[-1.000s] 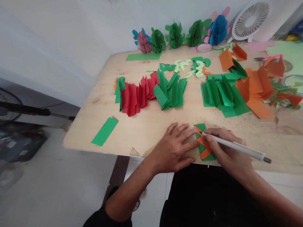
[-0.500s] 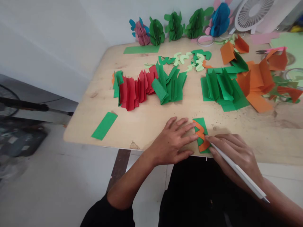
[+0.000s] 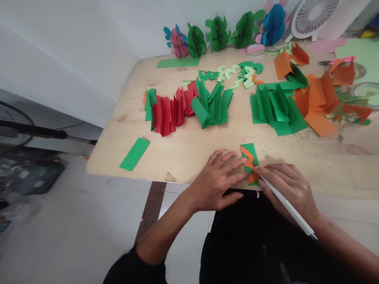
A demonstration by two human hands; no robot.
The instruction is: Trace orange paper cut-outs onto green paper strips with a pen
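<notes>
At the table's front edge lies a small green paper strip (image 3: 247, 147) with an orange wavy paper cutout (image 3: 248, 157) on top of it. My left hand (image 3: 217, 179) is spread flat, its fingertips pressing the left side of the cutout. My right hand (image 3: 290, 189) grips a white pen (image 3: 286, 203), its tip at the right edge of the orange cutout. The pen's back end points toward my right forearm. The exact pen tip is partly hidden by the fingers.
Folded red paper (image 3: 167, 112) and green paper (image 3: 216, 106) stand mid-table. More green folds (image 3: 275, 108) and orange folds (image 3: 321, 98) lie right. A green strip (image 3: 135, 154) rests left. Honeycomb paper figures (image 3: 219, 33) and a white fan (image 3: 315, 14) line the back.
The pen tip has shifted slightly along the cutout's right edge, and my left fingers have slid lower. The camera view has moved a little.
</notes>
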